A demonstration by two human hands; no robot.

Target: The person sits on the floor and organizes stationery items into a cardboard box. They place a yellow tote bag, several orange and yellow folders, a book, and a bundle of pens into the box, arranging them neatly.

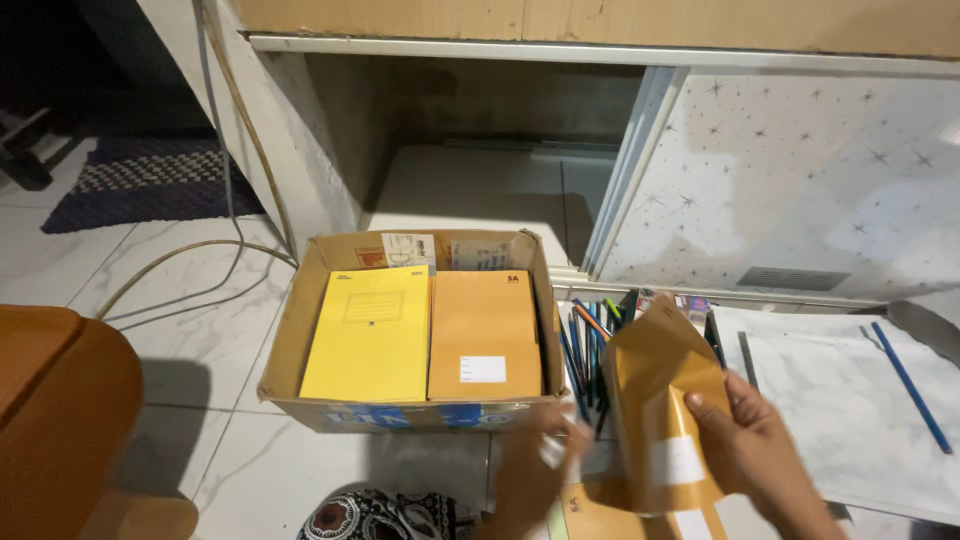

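Observation:
My right hand [758, 450] grips an orange-brown notebook [665, 400] with a white label, holding it upright and tilted just right of a cardboard box [290, 340]. My left hand [535, 465] is low beside the notebook's left edge, blurred, touching a white slip near another orange notebook [610, 515] on the floor. Inside the box lie a yellow notebook [368, 335] on the left and an orange-brown notebook [484, 335] on the right, side by side.
Several pencils and pens [590, 345] lie on the floor behind the held notebook. White sheets [850, 410] with a blue pen [910, 385] lie at right. A cable [190, 255] runs across the tiles at left. An orange stool [60, 420] stands at lower left. An open cabinet [500, 170] lies beyond the box.

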